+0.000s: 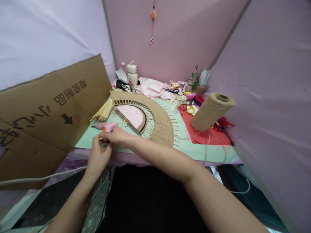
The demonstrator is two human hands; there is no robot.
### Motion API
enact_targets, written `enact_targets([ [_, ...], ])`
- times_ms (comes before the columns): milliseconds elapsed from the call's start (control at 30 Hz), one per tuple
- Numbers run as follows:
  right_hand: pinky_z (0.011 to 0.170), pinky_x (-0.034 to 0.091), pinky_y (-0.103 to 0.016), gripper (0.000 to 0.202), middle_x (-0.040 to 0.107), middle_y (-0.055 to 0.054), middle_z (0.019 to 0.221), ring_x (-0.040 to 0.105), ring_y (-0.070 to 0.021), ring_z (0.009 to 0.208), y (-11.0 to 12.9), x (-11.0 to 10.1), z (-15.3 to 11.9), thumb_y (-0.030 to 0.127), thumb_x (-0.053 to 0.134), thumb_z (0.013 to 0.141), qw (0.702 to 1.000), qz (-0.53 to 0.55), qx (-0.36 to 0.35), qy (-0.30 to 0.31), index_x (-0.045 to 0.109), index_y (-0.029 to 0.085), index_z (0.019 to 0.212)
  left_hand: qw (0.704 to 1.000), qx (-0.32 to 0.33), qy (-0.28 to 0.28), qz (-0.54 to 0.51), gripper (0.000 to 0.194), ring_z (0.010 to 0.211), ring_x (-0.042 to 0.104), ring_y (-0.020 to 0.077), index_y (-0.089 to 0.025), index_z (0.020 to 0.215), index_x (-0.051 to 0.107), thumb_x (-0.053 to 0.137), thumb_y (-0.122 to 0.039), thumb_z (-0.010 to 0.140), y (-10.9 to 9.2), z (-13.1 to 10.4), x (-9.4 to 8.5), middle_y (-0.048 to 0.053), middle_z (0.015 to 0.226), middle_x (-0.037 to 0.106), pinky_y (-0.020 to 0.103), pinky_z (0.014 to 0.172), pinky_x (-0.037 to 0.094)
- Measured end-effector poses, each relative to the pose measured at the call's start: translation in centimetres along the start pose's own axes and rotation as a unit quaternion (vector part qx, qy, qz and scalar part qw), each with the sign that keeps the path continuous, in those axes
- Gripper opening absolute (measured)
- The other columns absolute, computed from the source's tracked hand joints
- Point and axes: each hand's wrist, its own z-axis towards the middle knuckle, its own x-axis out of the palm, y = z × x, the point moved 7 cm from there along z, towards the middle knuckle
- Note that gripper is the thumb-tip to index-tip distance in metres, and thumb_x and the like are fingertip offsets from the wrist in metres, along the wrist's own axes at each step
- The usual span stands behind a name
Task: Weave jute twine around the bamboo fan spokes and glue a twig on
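Note:
A pink glue gun [112, 125] with an orange trigger lies at the table's left front, its nozzle pointing left. My right hand [118, 135] reaches across and is closed on its handle. Just below, my left hand [100, 151] has its fingers curled in against the handle's lower end; what they pinch, if anything, is hidden. Behind both hands, a half-round woven twine piece [164, 124] with thin sticks radiating out lies flat. At its centre sits a pink dotted half-disc [132, 115] with a dark rim. A bundle of thin sticks [104, 110] rests beside it.
A large twine spool [211, 111] stands on red sheets [209, 137] at right, loose twine trailing toward the woven piece. Scissors [183, 108], cloth [153, 87] and a bottle [132, 75] are at the back. A cardboard panel [51, 97] borders the left side.

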Motion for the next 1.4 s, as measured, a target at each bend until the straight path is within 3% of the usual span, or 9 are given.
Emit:
enact_targets([
  [133,0.092,0.047,-0.042,0.048,0.060,-0.016,0.115,0.054,-0.0295,0.112,1.3,-1.7,-8.0,0.041,0.067,0.078,0.952,-0.269,-0.137,-0.038,0.058,0.012,0.116,0.959,0.089,-0.012,0.271,0.053,0.100,0.057,0.0311,-0.015,0.137,0.046,0.050,-0.033,0.087,-1.5,1.8,-0.5,0.015,0.107,0.060,0.047,0.090,0.044],
  [233,0.094,0.046,-0.035,0.028,0.064,-0.009,0.108,0.059,-0.0208,0.104,-0.4,-4.7,-15.4,0.033,0.059,0.088,0.939,-0.284,-0.194,-0.024,0.060,0.017,0.111,0.910,0.126,-0.048,0.393,0.057,0.106,0.051,0.0380,-0.010,0.135,0.052,0.041,-0.045,0.090,-2.4,1.6,-0.6,0.020,0.105,0.054,0.053,0.093,0.040],
  [467,0.081,0.044,-0.034,0.005,0.061,-0.005,0.090,0.056,-0.0201,0.089,-7.1,-16.8,-25.9,0.022,0.057,0.089,0.869,-0.344,-0.121,-0.334,0.059,0.020,0.093,0.907,0.107,-0.086,0.398,0.076,0.110,0.045,0.0425,-0.007,0.139,0.045,0.048,-0.058,0.083,-1.5,1.2,-0.1,0.026,0.117,0.048,0.059,0.091,0.039],
  [667,0.081,0.038,-0.035,0.008,0.061,-0.005,0.091,0.055,-0.0206,0.090,-8.7,-16.9,-25.9,0.022,0.063,0.085,0.824,-0.415,-0.110,-0.371,0.060,0.020,0.092,0.950,0.203,-0.100,0.214,0.057,0.116,0.045,0.0363,-0.011,0.119,0.057,0.059,-0.049,0.076,-5.4,-3.3,2.1,0.020,0.118,0.053,0.055,0.100,0.033],
  [733,0.081,0.035,-0.036,0.007,0.061,-0.005,0.090,0.054,-0.0204,0.088,-8.5,-16.3,-25.6,0.024,0.063,0.085,0.803,-0.436,-0.112,-0.391,0.061,0.020,0.090,0.988,0.115,0.102,0.029,0.039,0.095,0.058,0.0256,-0.016,0.108,0.058,0.058,-0.044,0.080,-5.4,-5.4,6.4,0.013,0.105,0.061,0.043,0.088,0.045],
  [800,0.080,0.033,-0.036,0.005,0.063,-0.004,0.087,0.054,-0.0197,0.086,-8.3,-16.0,-25.3,0.024,0.062,0.086,0.782,-0.456,-0.116,-0.409,0.062,0.020,0.086,0.944,-0.036,0.298,-0.139,0.039,0.085,0.062,0.0220,-0.016,0.108,0.058,0.060,-0.042,0.079,-5.3,-8.4,11.2,0.012,0.100,0.066,0.038,0.080,0.049],
  [867,0.080,0.031,-0.036,0.007,0.064,-0.003,0.084,0.054,-0.0188,0.084,-8.2,-15.7,-25.2,0.024,0.060,0.088,0.771,-0.468,-0.124,-0.414,0.063,0.020,0.083,0.888,-0.150,0.367,-0.233,0.040,0.084,0.063,0.0177,-0.014,0.111,0.057,0.065,-0.034,0.078,-5.6,-10.4,14.0,0.013,0.107,0.068,0.031,0.078,0.049],
  [1133,0.080,0.030,-0.037,0.008,0.067,-0.003,0.082,0.054,-0.0188,0.082,-7.3,-15.5,-26.0,0.022,0.060,0.089,0.756,-0.453,-0.165,-0.443,0.066,0.021,0.083,0.792,-0.343,0.366,-0.349,0.010,0.060,0.057,0.0059,-0.011,0.092,0.064,0.065,-0.016,0.083,-6.1,-10.5,17.1,0.010,0.092,0.071,0.015,0.053,0.045],
  [1400,0.080,0.031,-0.037,0.003,0.065,-0.002,0.081,0.055,-0.0186,0.082,-6.4,-15.7,-26.5,0.021,0.063,0.086,0.737,-0.440,-0.191,-0.475,0.064,0.021,0.083,0.786,-0.316,0.383,-0.370,0.026,0.043,0.038,0.0003,-0.012,0.068,0.052,0.073,-0.024,0.076,-7.2,-9.8,19.6,-0.001,0.061,0.055,0.011,0.037,0.024],
])
